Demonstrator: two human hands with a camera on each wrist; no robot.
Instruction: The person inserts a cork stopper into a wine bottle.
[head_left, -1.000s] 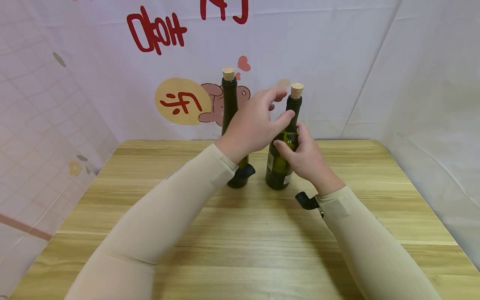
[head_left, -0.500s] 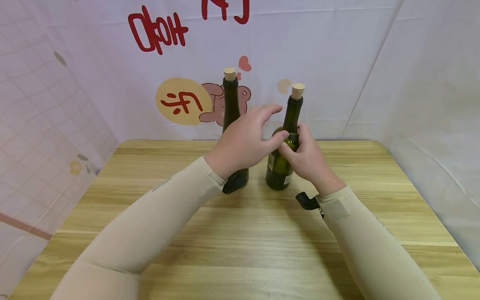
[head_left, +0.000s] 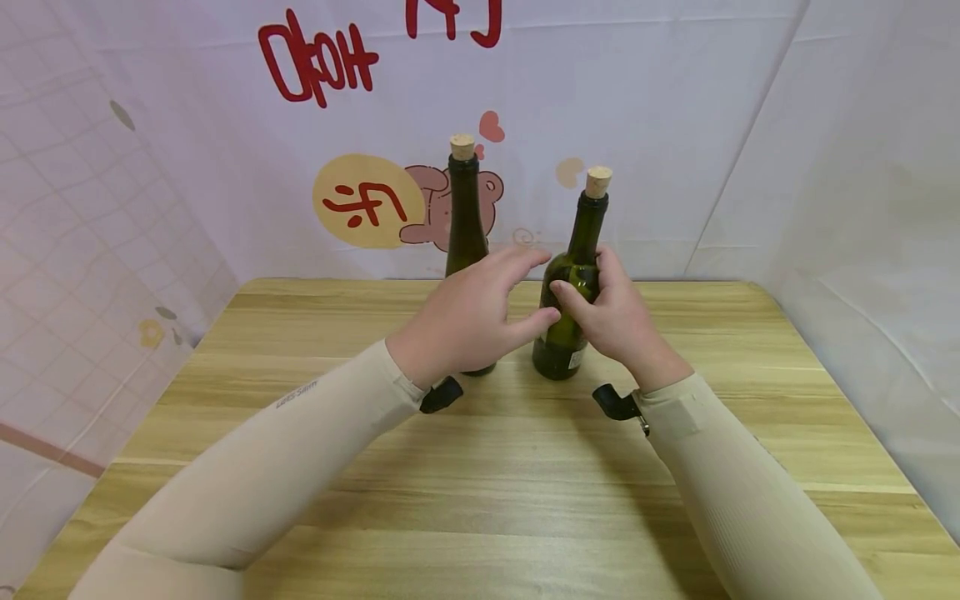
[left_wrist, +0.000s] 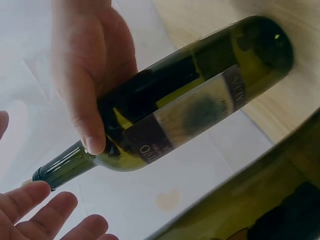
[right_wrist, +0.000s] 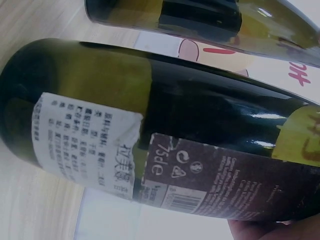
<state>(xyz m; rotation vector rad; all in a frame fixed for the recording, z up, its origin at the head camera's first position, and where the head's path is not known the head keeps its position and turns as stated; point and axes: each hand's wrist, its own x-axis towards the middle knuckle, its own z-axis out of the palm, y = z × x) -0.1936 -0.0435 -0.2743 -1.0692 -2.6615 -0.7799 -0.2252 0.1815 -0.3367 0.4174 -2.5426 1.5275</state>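
Two dark green wine bottles stand upright on the table. My right hand (head_left: 621, 323) grips the right-hand wine bottle (head_left: 558, 343) around its shoulder, thumb across the front. A cork (head_left: 597, 182) sticks up from that bottle's mouth. My left hand (head_left: 467, 312) is in front of the left-hand wine bottle (head_left: 466, 208), hiding its lower body, with fingers spread towards the right bottle and holding nothing. This taller bottle has a cork (head_left: 462, 147) too. The left wrist view shows a picture label (left_wrist: 195, 115) on the gripped bottle; the right wrist view shows its white back label (right_wrist: 85, 145).
The wooden table (head_left: 480, 500) reaches back to a white cloth backdrop (head_left: 637, 100) with red writing and a cartoon bear (head_left: 476, 200). Pale cloth also hangs at both sides. A black wrist mount (head_left: 615, 402) juts from the right cuff, another (head_left: 442, 395) from the left.
My left hand has moved down and left, from beside the right bottle's neck to in front of the left bottle. My right hand keeps its grip and stays in place.
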